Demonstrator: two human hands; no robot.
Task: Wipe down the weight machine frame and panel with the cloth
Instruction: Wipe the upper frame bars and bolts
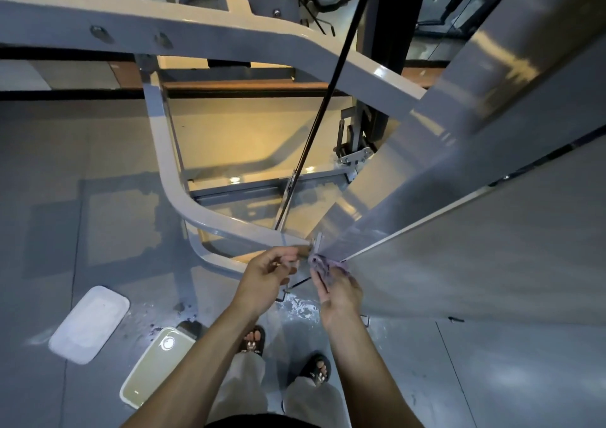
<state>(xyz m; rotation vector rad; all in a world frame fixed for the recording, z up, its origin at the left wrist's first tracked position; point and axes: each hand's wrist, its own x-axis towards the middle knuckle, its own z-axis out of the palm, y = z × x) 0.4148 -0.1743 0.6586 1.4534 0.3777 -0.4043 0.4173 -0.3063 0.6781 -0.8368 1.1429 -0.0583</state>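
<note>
Head view: right hand [339, 291] grip bunches the purple cloth [323, 263] (crumpled) against the panel [459, 247]; left hand [267, 272] loosely curled.

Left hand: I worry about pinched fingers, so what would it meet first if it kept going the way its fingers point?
Probably the small metal bracket joining the curved grey frame tube; depth is unclear.

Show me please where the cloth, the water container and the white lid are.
cloth [323, 263]: head view, on the bunched purple fabric.
water container [154, 367]: head view, on the water surface.
white lid [90, 324]: head view, on its flat middle.
</note>
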